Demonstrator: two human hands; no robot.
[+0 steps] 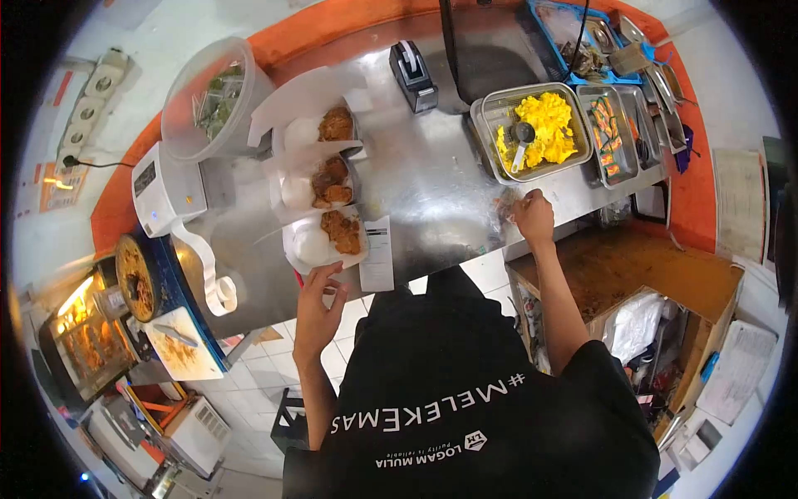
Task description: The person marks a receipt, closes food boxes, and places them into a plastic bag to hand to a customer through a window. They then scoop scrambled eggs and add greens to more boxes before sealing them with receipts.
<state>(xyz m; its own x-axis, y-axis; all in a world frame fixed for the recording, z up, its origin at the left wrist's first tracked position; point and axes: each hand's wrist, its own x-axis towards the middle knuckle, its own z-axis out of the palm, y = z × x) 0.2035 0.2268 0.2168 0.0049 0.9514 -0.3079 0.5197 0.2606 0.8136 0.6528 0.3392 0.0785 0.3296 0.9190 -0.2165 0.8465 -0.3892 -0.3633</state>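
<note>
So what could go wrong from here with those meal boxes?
1. The nearest meal box sits at the edge of the counter, touched by the left hand; a nudge could tip it off.
2. The receipt lies loose beside it and may slide off.
3. The right hand is close to the open egg tray; a careless lift might knock it.

A tape dispenser (413, 75), a tray (497, 110) of what looks like scrambled egg (553, 125), and a receipt printer (166, 187).
</note>
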